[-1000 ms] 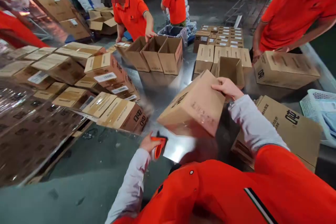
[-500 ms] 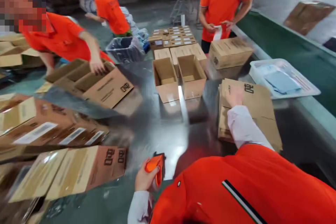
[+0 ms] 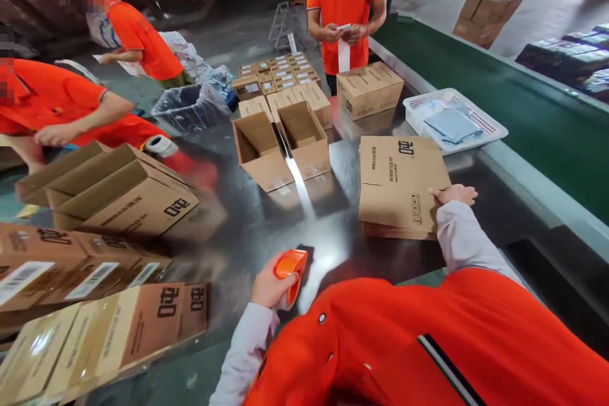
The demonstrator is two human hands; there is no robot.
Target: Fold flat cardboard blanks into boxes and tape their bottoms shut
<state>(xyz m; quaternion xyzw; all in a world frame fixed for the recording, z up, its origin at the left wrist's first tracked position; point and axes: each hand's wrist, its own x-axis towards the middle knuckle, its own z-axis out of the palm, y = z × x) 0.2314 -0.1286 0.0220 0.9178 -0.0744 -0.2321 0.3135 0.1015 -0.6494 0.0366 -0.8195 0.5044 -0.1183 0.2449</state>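
Note:
My left hand point(image 3: 272, 282) is wrapped round an orange tape dispenser point(image 3: 291, 266) above the near part of the metal table point(image 3: 228, 228). At the right, my right hand point(image 3: 454, 195) lies at the edge of a stack of flat cardboard boxes point(image 3: 390, 184), its fingers apart and the fingertips on the top sheet. Two open, upright boxes, one on the left point(image 3: 271, 165) and one on the right point(image 3: 311, 155), stand side by side beyond the middle of the table.
Opened boxes point(image 3: 137, 203) and taped boxes point(image 3: 152, 317) line the left side. A white tray point(image 3: 490, 130) holds blue packets beside the green conveyor point(image 3: 537, 120). Across the table a person point(image 3: 347, 6) holds a paper strip; other people stand at the left.
The view has shifted. My right hand has moved from the top of the flat stack to its right edge, and the stack looks straighter. The person at the left has withdrawn a hand from the boxes.

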